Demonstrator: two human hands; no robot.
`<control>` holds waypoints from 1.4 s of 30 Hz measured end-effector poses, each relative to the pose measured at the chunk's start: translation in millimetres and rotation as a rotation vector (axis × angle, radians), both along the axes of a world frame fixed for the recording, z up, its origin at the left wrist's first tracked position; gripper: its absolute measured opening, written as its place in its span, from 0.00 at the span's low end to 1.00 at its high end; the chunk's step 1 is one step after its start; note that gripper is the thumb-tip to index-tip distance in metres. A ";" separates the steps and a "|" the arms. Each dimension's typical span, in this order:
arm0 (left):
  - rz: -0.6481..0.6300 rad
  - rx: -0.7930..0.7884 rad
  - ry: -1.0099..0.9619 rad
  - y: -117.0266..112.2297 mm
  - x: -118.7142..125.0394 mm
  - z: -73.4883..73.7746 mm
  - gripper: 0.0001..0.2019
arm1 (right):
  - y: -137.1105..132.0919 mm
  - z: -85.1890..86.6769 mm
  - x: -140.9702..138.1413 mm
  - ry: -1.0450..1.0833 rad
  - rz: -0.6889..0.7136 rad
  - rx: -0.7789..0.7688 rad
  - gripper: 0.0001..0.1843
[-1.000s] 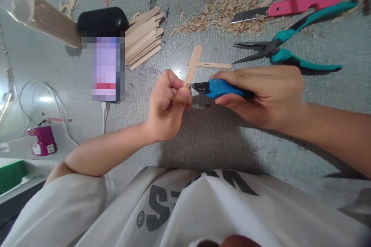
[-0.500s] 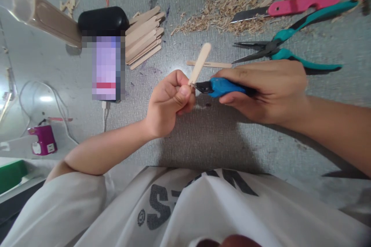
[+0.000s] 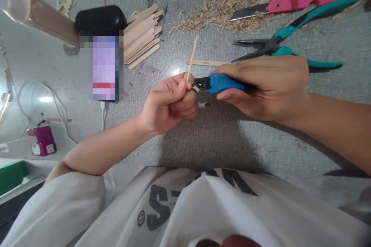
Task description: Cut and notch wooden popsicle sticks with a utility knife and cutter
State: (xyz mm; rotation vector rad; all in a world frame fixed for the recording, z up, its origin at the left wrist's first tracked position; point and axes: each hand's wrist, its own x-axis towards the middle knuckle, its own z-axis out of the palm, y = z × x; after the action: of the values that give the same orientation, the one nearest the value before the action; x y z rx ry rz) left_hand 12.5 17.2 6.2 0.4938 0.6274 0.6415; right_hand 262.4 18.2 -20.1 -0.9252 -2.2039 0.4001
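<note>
Left hand pinches a craft stick; right hand presses blue cutters against it.

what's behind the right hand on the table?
A flat wooden stick and one handle of the teal pliers run behind the right hand; the stick's far end is covered.

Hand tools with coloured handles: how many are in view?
3: blue cutters in the right hand; teal pliers on the table behind it; pink-handled knife beyond those. More may lie past the top edge.

Grey textured tabletop, glossy pale surface at left, bright light glare on it
</note>
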 end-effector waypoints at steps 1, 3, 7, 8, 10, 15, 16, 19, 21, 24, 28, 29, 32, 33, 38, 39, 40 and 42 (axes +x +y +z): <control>-0.004 -0.043 0.000 0.4 0.1 2.0 0.21 | 0.0 0.0 0.2 -0.006 -0.004 -0.004 0.21; -0.007 -0.098 -0.024 1.0 1.4 5.8 0.23 | 0.0 0.0 0.2 -0.001 -0.012 -0.007 0.21; -0.014 -0.175 -0.049 1.8 4.6 10.7 0.26 | 0.4 0.6 -1.0 -0.002 -0.023 0.016 0.21; -0.012 -0.202 -0.035 1.9 4.9 11.2 0.26 | 0.6 0.9 -1.3 -0.007 -0.021 0.022 0.22; -0.011 -0.238 -0.013 2.3 4.8 11.8 0.25 | 1.0 1.7 -1.4 -0.012 -0.012 0.031 0.23; -0.046 -0.138 -0.027 3.7 1.6 9.4 0.25 | 0.7 5.0 -0.3 -0.031 0.002 -0.019 0.26; -0.055 -0.105 -0.026 4.1 0.8 8.0 0.23 | 0.5 5.7 -0.2 -0.033 0.004 -0.033 0.27; -0.076 0.026 -0.050 5.2 -0.2 2.9 0.24 | 0.5 7.4 -0.1 -0.012 0.016 -0.055 0.26; -0.078 0.118 -0.054 5.7 0.3 0.4 0.30 | 0.8 7.8 0.0 0.011 0.029 -0.066 0.26; -0.073 0.195 0.016 6.2 1.8 -1.0 0.33 | 1.1 7.5 1.0 0.018 0.044 -0.073 0.24; -0.068 0.237 0.074 5.4 3.6 -1.7 0.35 | -0.2 7.0 3.0 -0.004 0.037 -0.084 0.25; -0.055 0.238 0.077 4.8 4.1 -2.0 0.35 | -0.8 6.8 3.2 -0.019 0.031 -0.100 0.26; -0.025 0.239 0.076 2.4 6.0 -3.0 0.35 | -1.6 6.0 3.6 -0.057 0.022 -0.156 0.30; -0.020 0.238 0.073 1.5 6.6 -3.2 0.35 | -1.4 5.5 3.7 -0.064 0.017 -0.163 0.30; 0.066 0.241 0.105 -1.7 7.3 -5.8 0.34 | 2.9 2.3 4.3 -0.016 0.026 -0.047 0.24; 0.108 0.246 0.133 -2.2 7.1 -7.0 0.33 | 3.8 1.8 4.4 -0.015 0.027 -0.039 0.25; 0.157 0.252 0.168 -2.7 7.0 -8.4 0.32 | 4.6 1.5 4.4 -0.021 0.028 -0.043 0.25; 0.253 0.280 0.237 -3.9 6.7 -11.5 0.30 | 5.4 1.0 4.2 -0.011 0.035 -0.031 0.25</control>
State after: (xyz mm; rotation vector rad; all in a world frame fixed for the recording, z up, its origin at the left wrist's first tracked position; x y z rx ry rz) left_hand 19.3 13.4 -5.3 0.7664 0.8368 0.9260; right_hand 266.6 23.6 -19.0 -0.9086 -2.2320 0.4473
